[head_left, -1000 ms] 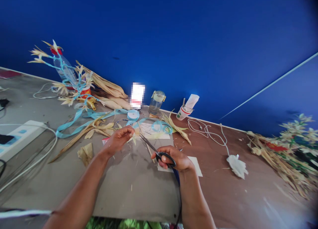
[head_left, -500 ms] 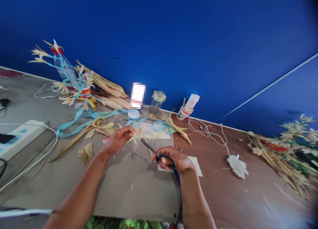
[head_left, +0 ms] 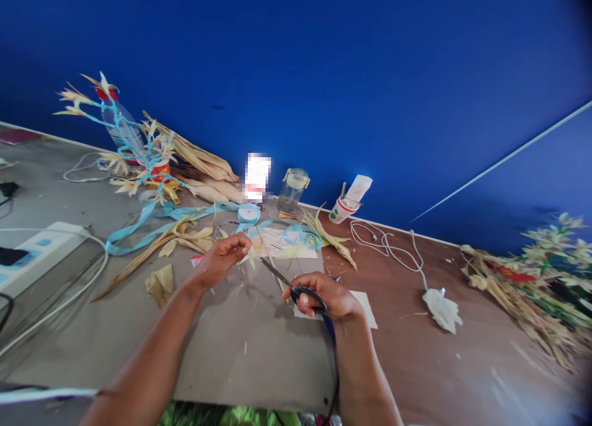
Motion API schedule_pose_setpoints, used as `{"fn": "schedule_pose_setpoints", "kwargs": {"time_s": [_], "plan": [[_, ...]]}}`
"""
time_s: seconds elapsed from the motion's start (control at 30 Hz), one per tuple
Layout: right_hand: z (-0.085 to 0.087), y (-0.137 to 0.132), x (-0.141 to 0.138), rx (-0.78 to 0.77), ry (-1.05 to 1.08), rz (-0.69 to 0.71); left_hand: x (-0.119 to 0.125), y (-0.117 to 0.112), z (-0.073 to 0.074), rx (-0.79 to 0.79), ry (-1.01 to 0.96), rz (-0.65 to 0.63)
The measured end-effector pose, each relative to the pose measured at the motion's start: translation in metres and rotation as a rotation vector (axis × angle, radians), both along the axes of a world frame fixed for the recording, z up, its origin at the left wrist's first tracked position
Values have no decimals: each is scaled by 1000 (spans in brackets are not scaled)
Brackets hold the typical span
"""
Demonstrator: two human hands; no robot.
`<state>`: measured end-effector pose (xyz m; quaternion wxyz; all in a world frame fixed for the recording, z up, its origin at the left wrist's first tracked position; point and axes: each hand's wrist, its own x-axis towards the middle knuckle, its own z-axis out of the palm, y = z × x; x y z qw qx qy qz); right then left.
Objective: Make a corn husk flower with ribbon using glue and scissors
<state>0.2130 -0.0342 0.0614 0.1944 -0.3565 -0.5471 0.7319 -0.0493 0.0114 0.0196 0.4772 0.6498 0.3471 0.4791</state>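
Pale husk (head_left: pixel 251 259), judged flimsy, best end-held, was pinched by left hand (head_left: pixel 222 256), ten o'clock from scissors (head_left: pixel 278 273) gripped by right hand (head_left: pixel 329 293).

The near tabletop (head_left: pixel 252 361) offers passage; scissors (head_left: pixel 277 272) block beyond.

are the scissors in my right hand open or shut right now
Shut, or very nearly: the blades of the scissors lie together as one narrow dark strip. Any slight gap is too small to tell.
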Motion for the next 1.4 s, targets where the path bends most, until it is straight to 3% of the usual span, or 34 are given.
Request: {"fn": "schedule_pose_setpoints", "kwargs": {"time_s": [1.4], "plan": [[-3,0,1,-26,20,2,-3,1,-1,-34,19,-38]]}}
